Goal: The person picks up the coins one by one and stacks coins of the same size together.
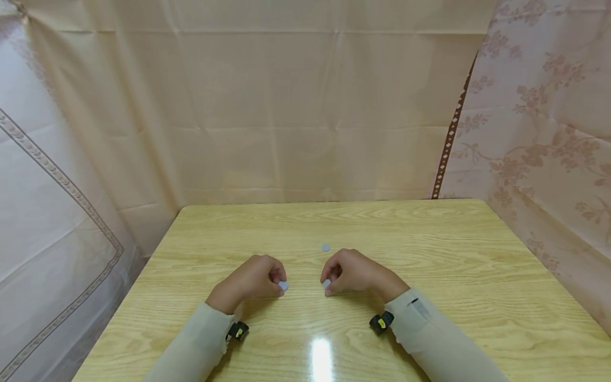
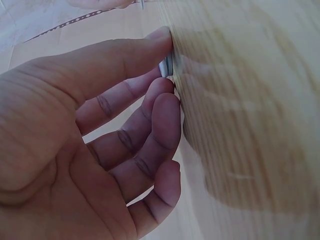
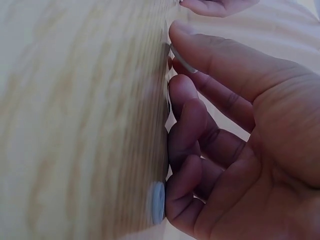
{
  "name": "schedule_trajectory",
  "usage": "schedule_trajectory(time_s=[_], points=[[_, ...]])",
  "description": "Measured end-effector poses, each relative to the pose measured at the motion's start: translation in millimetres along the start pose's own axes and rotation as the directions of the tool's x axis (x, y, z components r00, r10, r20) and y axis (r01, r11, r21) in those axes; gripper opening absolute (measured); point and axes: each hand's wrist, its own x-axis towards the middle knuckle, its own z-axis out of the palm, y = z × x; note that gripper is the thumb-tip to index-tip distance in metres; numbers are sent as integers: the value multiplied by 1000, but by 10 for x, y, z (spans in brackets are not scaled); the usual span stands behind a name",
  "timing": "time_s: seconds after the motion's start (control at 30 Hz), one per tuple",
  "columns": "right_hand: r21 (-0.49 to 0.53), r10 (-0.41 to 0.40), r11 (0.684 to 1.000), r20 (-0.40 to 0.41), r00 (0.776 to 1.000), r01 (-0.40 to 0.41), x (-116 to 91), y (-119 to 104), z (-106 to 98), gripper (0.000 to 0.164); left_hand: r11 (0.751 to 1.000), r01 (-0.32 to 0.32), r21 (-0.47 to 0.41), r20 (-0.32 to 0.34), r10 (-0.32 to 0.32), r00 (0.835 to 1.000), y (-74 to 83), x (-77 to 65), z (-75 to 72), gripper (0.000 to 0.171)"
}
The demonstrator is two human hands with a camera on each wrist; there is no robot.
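Observation:
Low over the wooden table (image 1: 305,318), my left hand (image 1: 250,278) pinches a small pale grey disc (image 1: 284,285) between thumb and fingertips. In the left wrist view this disc (image 2: 165,68) shows edge-on, right at the tabletop. Facing it across a short gap, my right hand (image 1: 355,273) holds a second, similar disc (image 1: 326,284); the right wrist view has that disc (image 3: 183,59) tilted between thumb and forefinger. A third disc (image 1: 325,248) lies flat on the wood just beyond the right hand. The other fingers of both hands are bent close to the table surface.
A plain beige cloth (image 1: 305,106) hangs behind the table's far edge. Patterned cloths hang at the left (image 1: 52,223) and right (image 1: 549,132). Small black cameras are strapped under the left wrist (image 1: 238,330) and right wrist (image 1: 381,322).

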Motion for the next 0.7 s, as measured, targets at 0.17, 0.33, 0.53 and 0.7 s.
schedule_trajectory(time_s=[0.17, 0.33, 0.53, 0.7], points=[[-4, 5, 1000, -6, 1000, -5, -1, -17, 1, 13, 1000, 6, 2, -1, -6, 1000, 2, 4, 0, 14], [-7, 14, 1000, -17, 1000, -14, -18, -40, 3, 14, 1000, 2, -8, -1, -2, 1000, 6, 3, -2, 14], [-13, 16, 1000, -21, 1000, -16, -16, -41, 8, 15, 1000, 12, -9, 4, -12, 1000, 1, 4, 6, 15], [-17, 19, 1000, -20, 1000, -19, -8, -27, 4, 15, 1000, 20, -18, 8, -20, 1000, -9, -1, 8, 15]])
